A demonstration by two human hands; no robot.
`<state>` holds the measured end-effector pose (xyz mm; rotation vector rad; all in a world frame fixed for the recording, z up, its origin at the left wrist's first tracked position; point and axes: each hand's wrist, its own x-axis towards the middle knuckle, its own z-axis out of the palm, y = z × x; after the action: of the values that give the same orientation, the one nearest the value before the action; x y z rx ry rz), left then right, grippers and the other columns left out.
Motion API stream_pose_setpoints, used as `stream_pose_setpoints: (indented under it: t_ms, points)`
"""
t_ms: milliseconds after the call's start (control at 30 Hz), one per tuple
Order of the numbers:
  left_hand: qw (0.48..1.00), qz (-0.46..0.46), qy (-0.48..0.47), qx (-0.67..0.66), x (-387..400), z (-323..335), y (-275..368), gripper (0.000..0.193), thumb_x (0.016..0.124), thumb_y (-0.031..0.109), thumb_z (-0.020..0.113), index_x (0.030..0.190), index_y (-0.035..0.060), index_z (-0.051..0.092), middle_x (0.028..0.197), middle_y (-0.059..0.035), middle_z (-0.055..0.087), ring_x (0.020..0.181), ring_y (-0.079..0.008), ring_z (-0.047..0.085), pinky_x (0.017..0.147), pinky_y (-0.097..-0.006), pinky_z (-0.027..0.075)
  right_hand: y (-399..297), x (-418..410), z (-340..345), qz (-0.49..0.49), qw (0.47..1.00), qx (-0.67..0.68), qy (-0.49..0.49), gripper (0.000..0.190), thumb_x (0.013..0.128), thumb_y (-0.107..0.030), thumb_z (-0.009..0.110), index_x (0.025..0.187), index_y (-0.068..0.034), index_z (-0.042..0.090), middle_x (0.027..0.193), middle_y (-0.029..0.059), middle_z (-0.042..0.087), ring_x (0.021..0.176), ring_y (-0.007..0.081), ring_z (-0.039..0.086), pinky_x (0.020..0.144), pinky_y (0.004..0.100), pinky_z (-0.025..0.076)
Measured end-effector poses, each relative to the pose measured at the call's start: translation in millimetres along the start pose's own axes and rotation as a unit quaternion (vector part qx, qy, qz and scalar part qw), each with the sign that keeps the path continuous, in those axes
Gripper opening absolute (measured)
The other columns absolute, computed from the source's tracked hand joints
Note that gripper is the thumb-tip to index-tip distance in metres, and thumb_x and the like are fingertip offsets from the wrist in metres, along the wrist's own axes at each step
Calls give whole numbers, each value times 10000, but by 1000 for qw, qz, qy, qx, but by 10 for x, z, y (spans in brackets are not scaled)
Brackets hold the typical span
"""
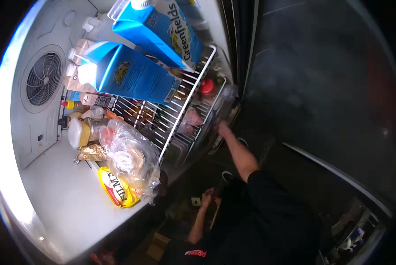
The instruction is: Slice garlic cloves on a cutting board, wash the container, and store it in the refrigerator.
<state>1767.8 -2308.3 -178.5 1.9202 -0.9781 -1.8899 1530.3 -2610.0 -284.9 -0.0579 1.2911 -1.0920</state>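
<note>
My right hand (222, 128) reaches down to the front edge of the refrigerator's lower part, beside a wire shelf (214, 99) holding a red-capped container (207, 86) and a plastic bag of pinkish contents (192, 120). Its fingers are blurred and partly hidden, so any grip is unclear. Lower in the picture, my left hand (207, 198) is bent in front of my dark clothing; shadow hides whether it holds anything. Above, two blue Greenfields cartons (135, 74) (161, 31) rest on the upper wire rack (184, 109). A clear plastic bag (128, 159) bulges around containers next to a yellow Filma pouch (118, 188).
A round fan grille (45, 79) is set in the refrigerator's white inner wall. Squeeze bottles (73, 105), a lidded tub (78, 132) and a gold foil packet (91, 152) crowd the rack. A cardboard box (158, 246) sits low down; a rack with packets (353, 237) is at lower right.
</note>
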Motion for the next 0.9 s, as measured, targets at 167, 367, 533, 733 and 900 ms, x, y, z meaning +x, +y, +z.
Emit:
stream_pose_setpoints:
  t_ms: [167,367,533,733,900]
  points:
    - [999,6,-6,44,-480,-340,-1104,328,916,227,558,1184,40,592,1149,-125,600,1051,-212,577,882,-357,475,-180,97,-41,12,999,20,-25,583,952,-102,376,1489,-206,174,1095,36,511,772,186,519,697,348,516]
    - [991,-113,67,36,-739,-306,-1118,305,939,201,474,1163,41,605,1026,-93,640,953,-179,597,788,-320,484,-184,157,-18,29,999,25,8,601,969,-101,368,1504,-247,137,1038,31,541,780,157,533,616,279,502]
    - [982,-158,89,-46,-704,39,-377,311,947,214,472,1165,36,604,976,-55,652,875,-139,607,723,-298,486,-175,117,-104,-27,998,58,-10,489,955,-207,440,1429,-175,325,1231,48,525,949,176,590,733,317,511]
    - [993,-103,-6,54,-560,116,59,354,950,306,510,1155,39,620,1026,-62,655,875,-141,613,716,-296,487,-61,-332,-1224,44,982,-173,-54,659,866,-413,639,1374,-120,338,1167,98,547,975,212,576,759,385,499]
    - [998,-27,-6,53,-343,-109,105,343,961,227,508,1227,16,559,1056,-88,640,936,-198,628,783,-320,512,505,-1771,-3588,118,978,-16,174,204,896,-263,561,1064,-157,513,728,73,538,495,203,500,454,398,485]
